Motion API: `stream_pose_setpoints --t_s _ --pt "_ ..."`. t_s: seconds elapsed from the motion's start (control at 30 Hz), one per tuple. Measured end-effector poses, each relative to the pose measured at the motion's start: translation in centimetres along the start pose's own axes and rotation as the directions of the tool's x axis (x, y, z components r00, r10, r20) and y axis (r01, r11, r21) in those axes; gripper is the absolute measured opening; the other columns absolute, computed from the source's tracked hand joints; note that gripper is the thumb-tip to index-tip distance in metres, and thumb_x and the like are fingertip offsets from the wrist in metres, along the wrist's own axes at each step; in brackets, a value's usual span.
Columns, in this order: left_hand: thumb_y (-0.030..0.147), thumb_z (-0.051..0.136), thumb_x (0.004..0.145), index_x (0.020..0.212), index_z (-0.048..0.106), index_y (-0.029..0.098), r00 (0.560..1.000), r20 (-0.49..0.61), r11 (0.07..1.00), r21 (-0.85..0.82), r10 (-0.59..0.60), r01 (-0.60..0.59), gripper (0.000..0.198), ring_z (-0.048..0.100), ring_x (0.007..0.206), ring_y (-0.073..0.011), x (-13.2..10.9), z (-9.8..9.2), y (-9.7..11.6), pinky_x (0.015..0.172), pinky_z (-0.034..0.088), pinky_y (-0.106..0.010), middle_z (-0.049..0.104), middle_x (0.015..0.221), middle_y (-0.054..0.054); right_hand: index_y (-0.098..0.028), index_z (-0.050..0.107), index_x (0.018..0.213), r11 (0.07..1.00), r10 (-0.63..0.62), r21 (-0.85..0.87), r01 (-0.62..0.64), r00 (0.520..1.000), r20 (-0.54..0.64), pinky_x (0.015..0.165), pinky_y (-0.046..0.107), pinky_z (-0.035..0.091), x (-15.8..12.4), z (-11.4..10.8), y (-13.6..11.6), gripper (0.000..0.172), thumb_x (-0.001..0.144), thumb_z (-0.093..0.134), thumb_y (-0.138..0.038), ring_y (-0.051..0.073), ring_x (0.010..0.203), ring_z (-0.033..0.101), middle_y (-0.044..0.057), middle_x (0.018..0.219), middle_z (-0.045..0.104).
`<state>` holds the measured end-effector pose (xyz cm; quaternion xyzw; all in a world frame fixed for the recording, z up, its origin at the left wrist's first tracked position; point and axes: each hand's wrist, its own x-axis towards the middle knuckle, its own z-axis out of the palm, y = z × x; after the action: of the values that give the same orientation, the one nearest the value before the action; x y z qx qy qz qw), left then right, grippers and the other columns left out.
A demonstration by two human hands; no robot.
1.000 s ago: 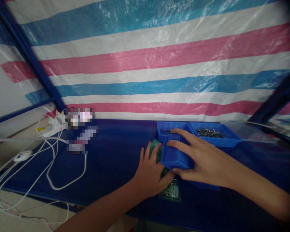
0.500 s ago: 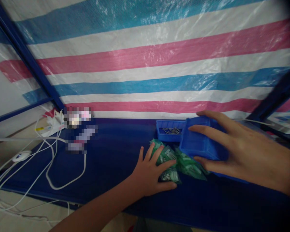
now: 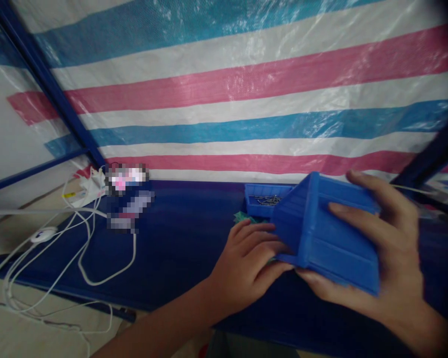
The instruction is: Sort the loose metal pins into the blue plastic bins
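My right hand [image 3: 373, 258] grips a blue plastic bin [image 3: 328, 238], lifted off the table and tipped so its ribbed underside faces me. My left hand [image 3: 246, 263] lies on the dark blue table [image 3: 179, 238] just left of the bin, fingers curled over green packets [image 3: 242, 217] that are mostly hidden beneath it. A second blue bin [image 3: 263, 201] with small metal pins stands behind, against the striped sheet.
A striped pink, blue and white tarp [image 3: 224, 99] walls the back. White cables [image 3: 78, 248] and a power strip [image 3: 85, 191] lie at the table's left end. Dark blue frame bars [image 3: 48, 89] run at left and right.
My right hand has raised the blue bin higher and tilted it bottom-up toward me. My left hand has closed over the green packets, which are now mostly covered.
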<state>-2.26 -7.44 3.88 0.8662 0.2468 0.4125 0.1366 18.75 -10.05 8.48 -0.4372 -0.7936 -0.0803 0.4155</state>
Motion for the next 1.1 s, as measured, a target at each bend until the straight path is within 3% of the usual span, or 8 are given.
stream_pose_setpoints --t_s 0.03,0.1,0.17,0.27,0.43,0.57,0.77,1.1 --pt "0.029 0.048 0.094 0.103 0.059 0.023 1.0 -0.004 1.0 0.017 -0.005 0.005 0.016 0.061 0.103 -0.0189 -0.1 -0.5 0.2 0.106 0.035 -0.042 0.068 0.1 -0.004 -0.052 0.016 0.141 0.996 -0.005 0.09 0.018 0.989 -0.15 0.097 0.07 0.035 0.0 0.9 0.2 0.095 0.063 0.069 -0.06 0.051 0.135 0.018 -0.009 0.155 0.009" --pt "0.027 0.045 0.094 0.1 0.059 0.02 0.998 -0.024 0.995 0.082 -0.057 0.059 0.016 0.063 0.092 -0.0171 -0.8 -1.9 0.0 0.095 0.044 -0.036 0.068 0.095 -0.004 -0.043 0.001 0.146 0.967 -0.018 0.249 0.047 0.993 -0.118 0.1 0.065 0.037 -0.1 2.7 0.9 0.11 0.062 0.068 -0.066 0.045 0.136 0.023 0.0 0.156 0.013" --pt "0.027 0.046 0.094 0.103 0.058 0.019 0.986 -0.052 0.963 0.213 -0.16 0.167 0.017 0.061 0.097 -0.0192 -1.7 -4.0 -0.8 0.091 0.046 -0.034 0.066 0.099 -0.006 -0.034 -0.003 0.149 0.971 -0.048 0.24 0.025 0.995 0.09 0.102 0.061 0.036 -0.6 4.1 2.0 0.117 0.062 0.069 -0.064 0.042 0.136 0.026 0.008 0.156 0.012" --pt "0.027 0.046 0.094 0.114 0.054 0.02 0.952 -0.061 0.864 0.404 -0.301 0.299 0.023 0.06 0.097 -0.0201 -2.9 -7.4 -3.0 0.088 0.047 -0.034 0.062 0.106 -0.007 -0.034 0.013 0.149 0.996 -0.076 0.077 0.048 0.906 0.417 0.104 0.065 0.026 -1.9 5.8 3.3 0.104 0.066 0.068 -0.063 0.041 0.137 0.024 0.01 0.155 0.018" --pt "0.018 0.04 0.093 0.116 0.054 0.018 0.904 0.064 0.685 0.676 -0.424 0.273 0.027 0.06 0.093 -0.0219 -3.3 -10.7 -7.7 0.085 0.046 -0.037 0.062 0.103 -0.008 -0.038 0.023 0.146 0.998 -0.061 0.035 0.051 0.785 0.616 0.102 0.072 0.016 -3.6 7.7 3.6 0.093 0.067 0.065 -0.063 0.042 0.137 0.022 0.008 0.154 0.022" --pt "0.011 0.039 0.09 0.116 0.056 0.021 0.885 0.151 0.6 0.783 -0.441 0.165 0.033 0.059 0.093 -0.0214 -2.1 -9.8 -10.5 0.088 0.042 -0.038 0.061 0.102 -0.007 -0.036 0.026 0.146 0.999 -0.049 0.033 0.036 0.781 0.623 0.103 0.071 0.014 -3.8 8.1 3.4 0.088 0.07 0.064 -0.059 0.04 0.137 0.023 0.008 0.154 0.023" --pt "0.007 0.04 0.086 0.118 0.057 0.022 0.888 0.229 0.599 0.798 -0.398 0.063 0.039 0.058 0.09 -0.0215 1.2 -7.1 -13.2 0.086 0.041 -0.036 0.059 0.1 -0.008 -0.036 0.03 0.144 0.998 -0.058 0.034 0.047 0.789 0.612 0.104 0.07 0.013 -3.7 7.9 3.6 0.084 0.071 0.062 -0.06 0.039 0.135 0.029 0.008 0.153 0.027" --pt "0.008 0.041 0.087 0.119 0.056 0.025 0.892 0.258 0.625 0.78 -0.372 0.035 0.039 0.057 0.089 -0.0214 2.5 -5.3 -13.7 0.086 0.04 -0.037 0.058 0.1 -0.007 -0.033 0.032 0.144 0.998 -0.04 -0.007 0.054 0.808 0.588 0.107 0.064 0.018 -3.9 7.9 3.6 0.076 0.077 0.056 -0.06 0.035 0.139 0.022 0.006 0.153 0.027"
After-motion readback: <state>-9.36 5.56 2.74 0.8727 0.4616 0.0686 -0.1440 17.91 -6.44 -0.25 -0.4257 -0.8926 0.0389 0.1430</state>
